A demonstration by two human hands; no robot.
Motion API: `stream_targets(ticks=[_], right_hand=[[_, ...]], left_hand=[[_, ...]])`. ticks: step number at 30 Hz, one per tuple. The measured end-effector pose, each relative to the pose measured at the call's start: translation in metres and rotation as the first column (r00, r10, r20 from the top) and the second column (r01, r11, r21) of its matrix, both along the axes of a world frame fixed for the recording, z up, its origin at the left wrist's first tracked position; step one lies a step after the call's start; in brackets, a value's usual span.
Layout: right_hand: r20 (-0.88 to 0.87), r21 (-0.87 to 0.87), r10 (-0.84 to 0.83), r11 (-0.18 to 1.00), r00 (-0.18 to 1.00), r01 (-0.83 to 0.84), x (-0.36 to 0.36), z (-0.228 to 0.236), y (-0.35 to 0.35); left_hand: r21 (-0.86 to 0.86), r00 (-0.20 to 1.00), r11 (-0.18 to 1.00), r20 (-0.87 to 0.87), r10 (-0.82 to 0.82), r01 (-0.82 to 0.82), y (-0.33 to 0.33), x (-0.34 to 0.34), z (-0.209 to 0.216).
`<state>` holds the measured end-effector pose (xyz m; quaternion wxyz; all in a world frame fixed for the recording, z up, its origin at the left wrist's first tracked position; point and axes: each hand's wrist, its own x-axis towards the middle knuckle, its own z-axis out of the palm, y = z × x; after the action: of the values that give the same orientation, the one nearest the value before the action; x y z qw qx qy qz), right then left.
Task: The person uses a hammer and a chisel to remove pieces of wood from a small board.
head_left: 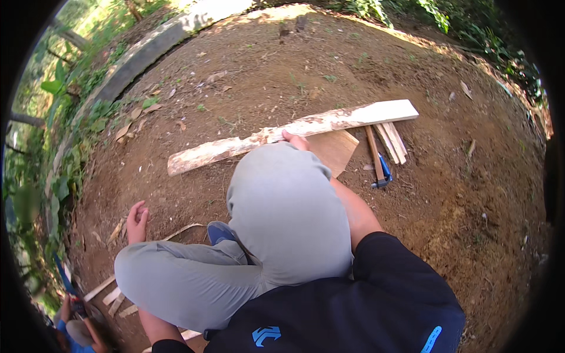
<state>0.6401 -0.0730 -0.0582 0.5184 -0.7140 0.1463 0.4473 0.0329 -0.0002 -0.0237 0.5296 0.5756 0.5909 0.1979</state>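
A long, rough-faced wooden plank [353, 116] lies slanted across the ground in front of my knees, its right end smooth and pale. My right hand [298, 142] grips its near edge around the middle; my raised knee hides most of that hand. Under the plank shows a flat brown board [334, 150]. My left hand [138, 222] is held out beside my left knee, fingers loosely bent and apart, with nothing in it. Right of the board lies a hammer [375, 153] with a wooden handle, next to a blue-handled tool [385, 167] and short wood strips [392, 143].
Bare brown soil [459, 194] with dry leaves surrounds me. Thin wood offcuts [112, 297] lie at the lower left, near another person [82, 329]. A concrete edge [141, 62] runs along the far left, with green plants beyond it.
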Motion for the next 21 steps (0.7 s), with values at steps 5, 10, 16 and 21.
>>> stream_targets(ticks=[5,10,16,21], right_hand=[[-0.008,0.005,-0.011,1.0,1.0,0.011,0.008,0.006,-0.007],[0.02,-0.178,0.023,0.984,1.0,-0.019,0.001,0.004,-0.008],[-0.109,-0.177,0.224,0.954,0.968,-0.241,0.017,0.006,-0.024],[0.209,-0.446,0.787,0.605,0.58,-0.66,0.054,0.034,-0.054]], left_hand=[[-0.019,0.998,0.999,-0.065,0.025,-0.027,-0.007,-0.022,-0.013],[-0.128,0.993,0.991,-0.112,0.022,-0.036,-0.009,0.0,-0.007],[-0.15,0.998,0.989,-0.058,-0.026,0.017,0.0,0.041,-0.002],[-0.057,0.993,0.994,-0.059,-0.099,0.096,0.001,0.043,-0.03]])
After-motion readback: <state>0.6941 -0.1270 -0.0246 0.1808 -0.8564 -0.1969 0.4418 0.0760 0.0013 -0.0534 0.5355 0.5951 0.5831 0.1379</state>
